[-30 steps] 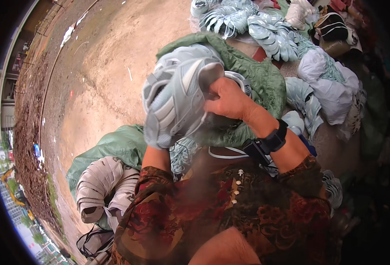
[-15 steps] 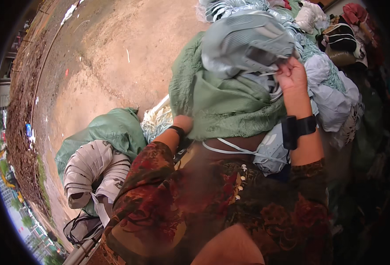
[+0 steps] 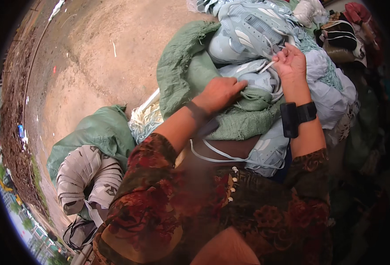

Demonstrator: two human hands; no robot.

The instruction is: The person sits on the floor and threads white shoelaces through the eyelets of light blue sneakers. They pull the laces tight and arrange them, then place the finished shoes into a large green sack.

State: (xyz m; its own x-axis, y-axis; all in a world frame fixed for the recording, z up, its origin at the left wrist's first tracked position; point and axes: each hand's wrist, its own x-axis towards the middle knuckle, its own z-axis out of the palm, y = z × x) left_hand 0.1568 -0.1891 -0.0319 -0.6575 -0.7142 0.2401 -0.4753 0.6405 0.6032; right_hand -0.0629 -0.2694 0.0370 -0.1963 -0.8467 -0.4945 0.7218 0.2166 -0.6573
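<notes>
Lap first: patterned dark red garment [image 3: 168,207] fills the lower middle, both forearms coming up out of it. Left hand [image 3: 219,92] lies palm down on green woven sacking [image 3: 243,121], fingers curled, gripping a fold of it. Right hand [image 3: 290,62], black strap [image 3: 297,115] on its wrist, is raised higher, fingers narrow, pinching a white lace [image 3: 270,66] of the pale blue sneaker [image 3: 243,33]. Sneaker sits on top of the heap just above and between the hands: light blue-grey mesh, white stripes on the side, laces loose. More pale blue shoes [image 3: 265,150] are tucked under the sacking near the lap, white laces hanging in a loop.

Edges: heap crowds everything right of and above the hands; pale cloth bundle [image 3: 331,88] touches the right wrist side. Left of the lap a green sack [image 3: 100,130] holds grey sneakers [image 3: 84,176], open mouth toward the camera. Open room only to the upper left.

Surface there: bare brown dirt ground [image 3: 93,57], bits of litter, dark rubble strip [image 3: 14,132] along its far left rim. Outdoors, daylight.
</notes>
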